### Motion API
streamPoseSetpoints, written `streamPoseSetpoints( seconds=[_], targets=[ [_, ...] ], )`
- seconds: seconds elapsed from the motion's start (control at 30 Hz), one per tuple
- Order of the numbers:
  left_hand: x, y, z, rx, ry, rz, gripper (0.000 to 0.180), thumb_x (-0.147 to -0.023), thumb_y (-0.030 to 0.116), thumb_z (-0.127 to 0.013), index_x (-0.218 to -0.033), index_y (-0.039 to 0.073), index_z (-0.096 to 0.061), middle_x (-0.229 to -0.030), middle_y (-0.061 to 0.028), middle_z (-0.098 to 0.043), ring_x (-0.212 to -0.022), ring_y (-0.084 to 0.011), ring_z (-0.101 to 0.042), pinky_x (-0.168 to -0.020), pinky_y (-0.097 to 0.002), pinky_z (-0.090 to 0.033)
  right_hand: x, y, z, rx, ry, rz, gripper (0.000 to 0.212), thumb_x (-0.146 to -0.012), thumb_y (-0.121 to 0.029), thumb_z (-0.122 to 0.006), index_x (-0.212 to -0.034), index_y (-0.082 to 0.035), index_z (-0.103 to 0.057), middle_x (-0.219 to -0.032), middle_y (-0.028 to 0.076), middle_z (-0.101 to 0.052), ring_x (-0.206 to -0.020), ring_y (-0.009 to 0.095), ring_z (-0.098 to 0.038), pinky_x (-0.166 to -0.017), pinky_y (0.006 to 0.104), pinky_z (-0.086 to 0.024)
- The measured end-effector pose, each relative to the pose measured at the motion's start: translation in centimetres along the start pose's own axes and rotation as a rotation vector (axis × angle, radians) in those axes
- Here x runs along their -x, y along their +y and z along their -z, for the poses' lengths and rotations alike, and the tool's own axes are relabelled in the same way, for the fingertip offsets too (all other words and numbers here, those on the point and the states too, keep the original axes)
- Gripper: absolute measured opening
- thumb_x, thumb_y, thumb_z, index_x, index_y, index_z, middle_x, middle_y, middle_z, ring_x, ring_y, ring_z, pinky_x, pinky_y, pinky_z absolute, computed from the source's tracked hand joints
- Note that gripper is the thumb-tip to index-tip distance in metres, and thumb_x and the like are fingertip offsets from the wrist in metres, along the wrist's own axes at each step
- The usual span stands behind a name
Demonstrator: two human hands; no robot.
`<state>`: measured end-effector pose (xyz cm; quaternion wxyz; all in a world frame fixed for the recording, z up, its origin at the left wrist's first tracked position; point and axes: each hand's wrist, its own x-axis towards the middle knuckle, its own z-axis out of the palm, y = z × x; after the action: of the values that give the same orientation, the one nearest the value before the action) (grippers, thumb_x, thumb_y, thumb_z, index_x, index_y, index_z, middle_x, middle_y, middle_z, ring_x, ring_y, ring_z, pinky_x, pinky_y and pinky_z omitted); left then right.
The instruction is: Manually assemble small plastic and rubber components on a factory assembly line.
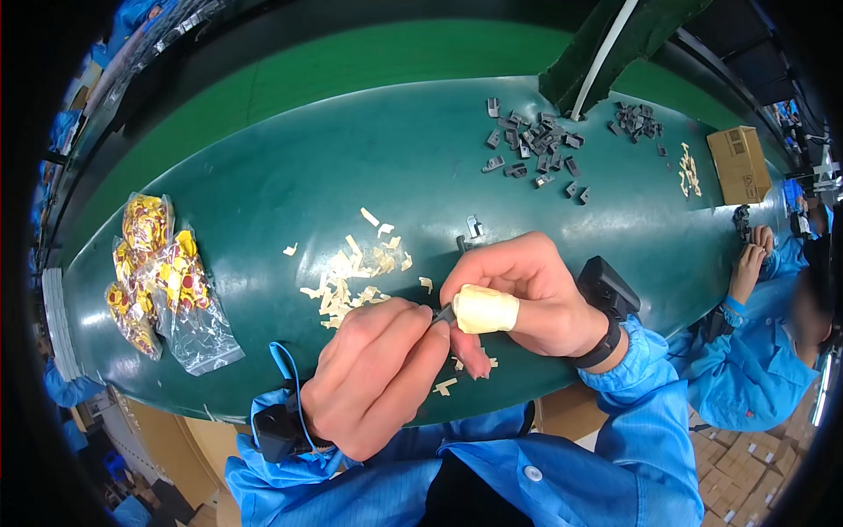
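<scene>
My left hand (373,369) and my right hand (531,285) meet over the near edge of the green table. Pinched between their fingertips is a small dark grey plastic part (446,314), mostly covered by the fingers. A pale yellow wrap covers my right thumb. Just beyond my right hand lie a similar grey part (475,227) and another dark one partly hidden by that hand. Small cream-coloured strips (338,285), many of them bent, are scattered beyond my left hand. A few more strips (445,386) lie below my hands near the table edge.
Clear bags of yellow and red pieces (167,272) lie at the left. A pile of dark grey parts (536,140) sits at the far side, with a smaller pile (638,120) beside a green-covered post (606,53). At right are a cardboard box (738,165) and a co-worker's hands (751,259).
</scene>
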<state>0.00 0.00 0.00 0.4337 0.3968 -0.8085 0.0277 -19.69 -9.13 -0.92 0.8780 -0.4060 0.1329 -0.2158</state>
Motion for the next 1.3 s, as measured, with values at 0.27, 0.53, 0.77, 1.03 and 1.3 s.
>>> streamPoseSetpoints(
  seconds=[0.27, 0.53, 0.77, 1.03, 1.3],
  targets=[
    [-0.6, 0.2, 0.7, 0.148, -0.044, 0.205, 0.038, -0.062, -0.017, -0.069, -0.099, -0.009, -0.07, -0.096, -0.0195, -0.064, -0.078, -0.0329, -0.065, -0.07, -0.0385, -0.053, -0.2, -0.1, -0.8, 0.094, 0.08, 0.003, 0.014, -0.097, -0.006, -0.056, -0.098, 0.006, -0.064, -0.076, 0.011, -0.067, -0.062, 0.018, -0.067, -0.055, 0.0276, -0.052],
    [-0.4, 0.0, 0.0, 0.36, 0.157, 0.417, 0.038, -0.071, -0.015, -0.071, -0.109, -0.013, -0.066, -0.091, -0.0207, -0.069, -0.076, -0.0296, -0.066, -0.067, -0.0343, -0.055, -0.3, 0.5, -1.1, 0.755, 0.217, 0.392, 0.021, -0.088, 0.0, -0.065, -0.108, 0.005, -0.065, -0.082, 0.01, -0.066, -0.071, 0.016, -0.065, -0.062, 0.0279, -0.051],
    [0.0, -0.3, -0.2, 0.628, 0.1, 0.683, 0.042, -0.079, -0.013, -0.069, -0.121, -0.012, -0.061, -0.091, -0.015, -0.067, -0.078, -0.0192, -0.065, -0.073, -0.0302, -0.053, -0.6, 0.6, -0.5, 1.093, 0.142, 0.543, 0.022, -0.085, 0.0, -0.068, -0.107, 0.004, -0.066, -0.081, 0.013, -0.063, -0.068, 0.026, -0.062, -0.058, 0.0328, -0.047],
    [-0.6, -0.6, 0.4, 1.199, 0.117, 1.082, 0.027, -0.093, 0.0, -0.063, -0.119, -0.008, -0.061, -0.093, -0.0096, -0.067, -0.083, -0.0144, -0.064, -0.076, -0.0274, -0.051, 0.0, 1.2, -1.4, 0.53, 0.257, 0.126, 0.01, -0.094, -0.006, -0.061, -0.097, 0.003, -0.064, -0.077, 0.008, -0.066, -0.062, 0.015, -0.063, -0.054, 0.0269, -0.049],
    [-0.1, -0.6, -0.5, 1.243, 0.138, 1.066, 0.016, -0.094, -0.001, -0.063, -0.109, -0.007, -0.064, -0.089, -0.011, -0.068, -0.08, -0.0127, -0.064, -0.07, -0.0252, -0.05, -0.4, 1.2, -1.3, 0.143, 0.245, 0.015, 0.016, -0.097, -0.007, -0.057, -0.092, 0.006, -0.064, -0.074, 0.008, -0.066, -0.06, 0.013, -0.065, -0.051, 0.0251, -0.05]
  ],
)
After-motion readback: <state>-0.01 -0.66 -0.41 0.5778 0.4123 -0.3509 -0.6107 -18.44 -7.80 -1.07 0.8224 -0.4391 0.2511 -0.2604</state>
